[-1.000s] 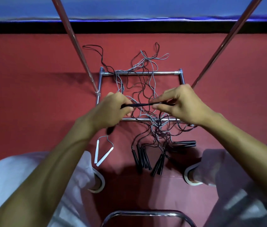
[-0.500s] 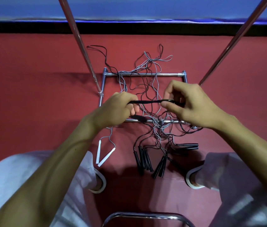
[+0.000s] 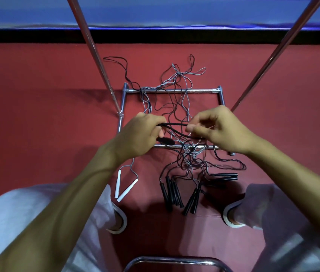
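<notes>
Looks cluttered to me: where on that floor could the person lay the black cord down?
Bare red floor lies left of the metal frame and right of it. Crowded: inside the frame and from it to the shoes, with tangled cords, black handles, white handles.

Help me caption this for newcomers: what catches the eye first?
At the centre, the left hand and right hand hold a black rope between them. Beneath, a tangle of ropes drapes across a metal frame on the red floor, black handles fanned out nearer the person.
</notes>
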A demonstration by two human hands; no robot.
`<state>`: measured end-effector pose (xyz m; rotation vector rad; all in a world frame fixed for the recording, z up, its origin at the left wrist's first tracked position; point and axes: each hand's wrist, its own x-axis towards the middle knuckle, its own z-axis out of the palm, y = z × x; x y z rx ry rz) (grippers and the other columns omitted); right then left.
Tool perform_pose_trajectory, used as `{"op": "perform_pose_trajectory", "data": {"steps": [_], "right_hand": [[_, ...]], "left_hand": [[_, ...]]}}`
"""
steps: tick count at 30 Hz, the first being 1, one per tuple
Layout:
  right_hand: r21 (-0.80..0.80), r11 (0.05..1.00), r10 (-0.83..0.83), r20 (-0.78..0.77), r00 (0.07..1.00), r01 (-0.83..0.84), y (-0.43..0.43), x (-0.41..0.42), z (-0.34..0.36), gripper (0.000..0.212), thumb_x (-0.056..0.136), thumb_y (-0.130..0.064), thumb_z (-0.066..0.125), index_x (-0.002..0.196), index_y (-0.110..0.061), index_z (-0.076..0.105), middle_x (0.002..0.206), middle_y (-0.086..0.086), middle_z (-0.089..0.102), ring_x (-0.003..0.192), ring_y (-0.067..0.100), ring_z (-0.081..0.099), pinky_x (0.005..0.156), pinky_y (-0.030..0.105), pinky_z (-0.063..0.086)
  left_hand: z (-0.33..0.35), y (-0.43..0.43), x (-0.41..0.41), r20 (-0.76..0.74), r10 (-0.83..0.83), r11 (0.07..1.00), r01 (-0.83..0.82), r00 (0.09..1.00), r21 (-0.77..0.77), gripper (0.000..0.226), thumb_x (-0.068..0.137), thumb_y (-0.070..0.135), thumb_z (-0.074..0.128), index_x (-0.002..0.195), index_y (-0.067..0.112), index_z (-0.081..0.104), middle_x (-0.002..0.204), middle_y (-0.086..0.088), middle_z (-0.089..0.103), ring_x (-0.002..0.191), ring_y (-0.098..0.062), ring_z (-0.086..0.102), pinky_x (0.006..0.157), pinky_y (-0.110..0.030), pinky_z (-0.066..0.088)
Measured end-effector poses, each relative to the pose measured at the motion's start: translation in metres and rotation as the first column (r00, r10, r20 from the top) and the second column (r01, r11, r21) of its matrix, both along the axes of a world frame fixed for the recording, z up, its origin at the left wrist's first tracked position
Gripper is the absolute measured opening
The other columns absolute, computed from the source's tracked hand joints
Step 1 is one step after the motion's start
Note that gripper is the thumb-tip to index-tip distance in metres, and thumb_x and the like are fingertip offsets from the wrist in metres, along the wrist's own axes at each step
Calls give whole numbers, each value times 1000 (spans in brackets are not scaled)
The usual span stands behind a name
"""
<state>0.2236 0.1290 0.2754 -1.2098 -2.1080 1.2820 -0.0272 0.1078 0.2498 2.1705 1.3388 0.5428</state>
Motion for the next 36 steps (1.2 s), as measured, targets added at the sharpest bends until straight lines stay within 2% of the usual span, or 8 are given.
{"op": "perform_pose_trajectory", "data": {"steps": [5, 10, 13, 19, 23, 26, 30, 36], "right_hand": [[29, 999, 22, -56, 998, -20, -3, 3, 4, 16, 103, -20, 58, 88, -19, 58, 70, 7, 72, 51, 20, 48, 49, 36, 40], [-21, 1000, -13, -22, 1000, 13, -3, 3, -3, 14, 91, -20, 75, 84, -17, 64, 66, 18, 63, 54, 14, 47, 51, 32, 39], [131, 991, -48, 96, 994, 35, 3, 8, 5, 13, 93, -13, 75, 86, -13, 63, 67, 0, 72, 51, 7, 62, 51, 20, 47], [410, 902, 31, 247, 968, -134, 8, 18, 7, 14, 93, -10, 72, 95, -15, 59, 71, -7, 68, 59, 12, 59, 62, 38, 51], [288, 947, 74, 235, 969, -142, 13, 24, 11, 19, 92, -7, 71, 108, -13, 63, 83, -12, 76, 65, 3, 65, 67, 23, 51], [35, 980, 175, 332, 927, -197, 15, 25, 4, 13, 92, -1, 68, 89, -14, 69, 75, -6, 75, 59, 3, 64, 58, 19, 50], [-383, 914, 281, 363, 888, -133, 12, 24, -2, 9, 97, 2, 51, 101, -5, 48, 85, 3, 79, 48, 23, 54, 50, 42, 47], [-486, 870, 205, 197, 959, -86, 13, 31, 6, 16, 107, -4, 41, 99, -11, 29, 99, 14, 78, 47, 28, 60, 44, 29, 48]], "left_hand": [[3, 0, 7, 26, 39, 995, -42, 999, 91, 17, 88, 4, 44, 79, 13, 56, 72, 10, 63, 70, -17, 62, 70, -39, 50], [4, -3, 7, 11, 58, 997, -58, 998, 53, 20, 90, 7, 46, 78, 15, 61, 68, 11, 61, 66, -16, 59, 69, -38, 48], [-4, -3, 8, -102, 66, 997, -70, 993, -36, 19, 93, 8, 50, 78, 15, 60, 72, 8, 65, 69, -20, 60, 71, -41, 50], [-3, -3, 15, -307, 100, 962, -170, 946, -211, 18, 98, 16, 50, 91, 16, 66, 83, 6, 57, 92, -23, 56, 85, -41, 52], [0, -6, 16, -365, 107, 934, -219, 925, -281, 20, 99, 29, 48, 98, 22, 67, 102, -3, 53, 101, -32, 58, 91, -44, 50], [-4, -8, 16, -392, 87, 934, -211, 916, -287, 24, 96, 37, 42, 92, 25, 63, 98, -3, 60, 101, -32, 59, 91, -45, 51], [-5, -11, 20, -230, 61, 922, -143, 971, -361, 22, 95, 26, 43, 86, 13, 58, 77, -10, 67, 77, -35, 62, 75, -45, 53], [-4, -7, 18, -90, 23, 916, -57, 996, -397, 17, 105, 17, 45, 101, 11, 60, 72, 6, 68, 68, -14, 65, 70, -32, 53]]}}
